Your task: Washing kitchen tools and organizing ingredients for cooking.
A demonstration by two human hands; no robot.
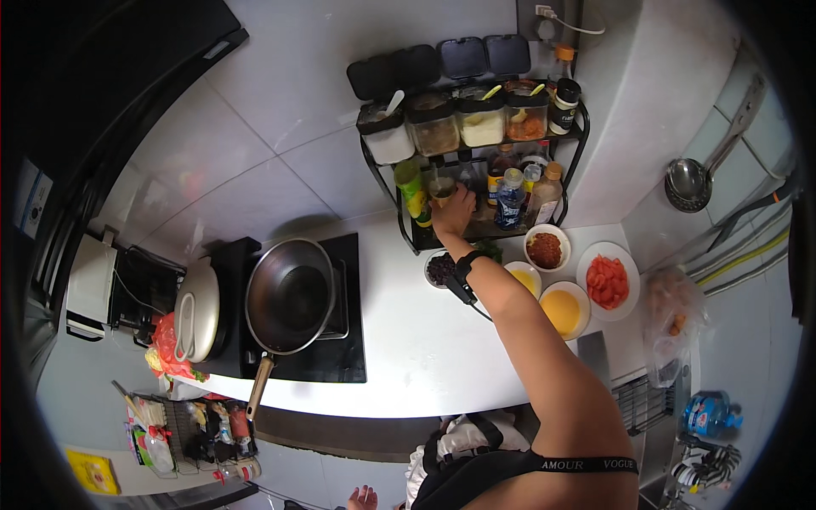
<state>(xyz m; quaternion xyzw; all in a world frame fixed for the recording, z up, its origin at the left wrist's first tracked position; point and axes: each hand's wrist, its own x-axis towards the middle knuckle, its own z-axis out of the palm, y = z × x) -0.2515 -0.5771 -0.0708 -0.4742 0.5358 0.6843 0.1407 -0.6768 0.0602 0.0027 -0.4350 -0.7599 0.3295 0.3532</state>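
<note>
My right hand [454, 210] reaches onto the lower shelf of the black spice rack [411, 233], its fingers at a small glass container [442, 187]; whether they grip it is unclear. Just left of it stands a green bottle [412, 191]. Below the forearm are a bowl of dark beans or similar bits [440, 269], bowls of yellow liquid [561, 312], a bowl of red-brown sauce [545, 250] and a plate of chopped tomato [607, 282]. Low in the picture, my left hand [363, 498] is partly visible, palm up, fingers slightly curled and holding nothing.
A frying pan [290, 296] rests on the black stove [354, 319], its handle towards me. Seasoning boxes with raised lids [482, 124] line the upper shelf. Ladles [690, 185] hang on the right wall above a plastic bag [676, 319]. A wire basket [185, 433] stands at lower left.
</note>
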